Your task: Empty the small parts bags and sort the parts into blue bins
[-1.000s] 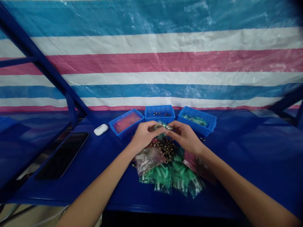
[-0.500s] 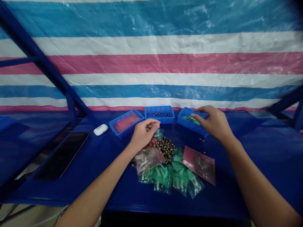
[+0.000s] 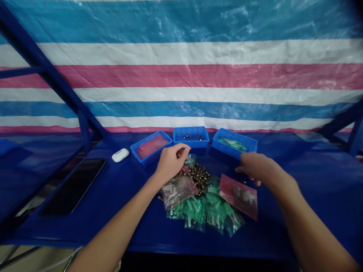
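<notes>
My left hand [image 3: 172,161] is closed in a pinch above the heap of small brass screw-like pieces [image 3: 200,177]; what it holds is hidden. A small clear bag [image 3: 191,160] shows just below its fingertips. My right hand [image 3: 259,168] is low over the table in front of the right blue bin [image 3: 229,149], fingers curled down, and what is under them cannot be seen. Green-tinted plastic bags [image 3: 195,209] fan out in front of the heap. A pinkish bag [image 3: 178,190] lies at the heap's left, and a flat pink bag [image 3: 239,196] near my right hand.
The left blue bin [image 3: 133,152] holds pink bags, and the middle blue bin [image 3: 191,142] a few brass pieces. Green bags lie in the right bin. A white earbud case [image 3: 120,155] and a black phone [image 3: 74,187] are on the left. Striped sheeting [image 3: 181,75] hangs behind.
My right hand has come down and toward me, from over the right bin to the table in front of it, covering a loose brass piece. My left hand has barely moved.
</notes>
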`<action>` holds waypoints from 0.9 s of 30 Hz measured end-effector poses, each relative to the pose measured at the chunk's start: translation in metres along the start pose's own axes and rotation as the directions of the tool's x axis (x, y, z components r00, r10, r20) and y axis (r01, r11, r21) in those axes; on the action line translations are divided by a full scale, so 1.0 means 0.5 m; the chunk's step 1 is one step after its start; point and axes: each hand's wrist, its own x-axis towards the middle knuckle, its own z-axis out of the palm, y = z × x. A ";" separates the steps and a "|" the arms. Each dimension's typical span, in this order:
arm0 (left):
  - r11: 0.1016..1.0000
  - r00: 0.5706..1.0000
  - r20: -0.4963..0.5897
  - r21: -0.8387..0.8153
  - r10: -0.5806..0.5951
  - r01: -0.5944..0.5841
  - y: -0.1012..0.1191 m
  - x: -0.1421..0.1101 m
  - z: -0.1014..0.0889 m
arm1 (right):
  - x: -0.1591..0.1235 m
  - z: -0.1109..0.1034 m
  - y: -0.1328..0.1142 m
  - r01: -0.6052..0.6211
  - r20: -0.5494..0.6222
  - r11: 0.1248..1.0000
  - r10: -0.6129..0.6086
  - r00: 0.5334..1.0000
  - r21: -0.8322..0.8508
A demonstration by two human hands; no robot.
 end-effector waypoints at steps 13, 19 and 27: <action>0.995 0.991 0.126 -0.099 0.042 -0.029 0.016 -0.006 0.005 | 0.009 0.001 -0.198 0.346 -0.187 0.524 -0.331 0.925 0.778; 0.998 0.990 0.142 -0.062 0.007 0.002 0.016 -0.005 0.005 | 0.003 0.024 -0.212 0.405 -0.306 0.557 -0.267 0.914 0.725; 0.996 0.970 0.239 -0.087 0.046 -0.026 0.015 -0.006 0.004 | -0.006 0.015 -0.216 0.496 -0.439 0.609 -0.256 0.861 0.619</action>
